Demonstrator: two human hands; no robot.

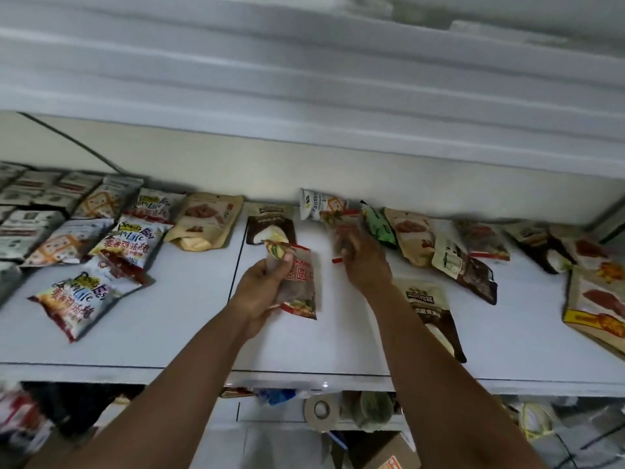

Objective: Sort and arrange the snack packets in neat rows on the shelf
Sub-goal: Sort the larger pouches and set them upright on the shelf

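White shelf [176, 319] strewn with glossy snack packets [128, 245]; left grip [267, 282] curled round a crinkly red-and-clear pouch [302, 282] mid-shelf; right grip [367, 265] pinches a red-trimmed pouch [345, 228], motion-blurred, print unreadable; matte kraft bags [412, 235] lie right, the farthest cut off.

Your red-and-clear plastic snack packet [301, 282] sits gripped in your left hand [260, 286] over the white shelf [169, 326]; colourful foil packets [128, 245] lie in rough rows left, brown paper pouches [411, 231] scattered right.
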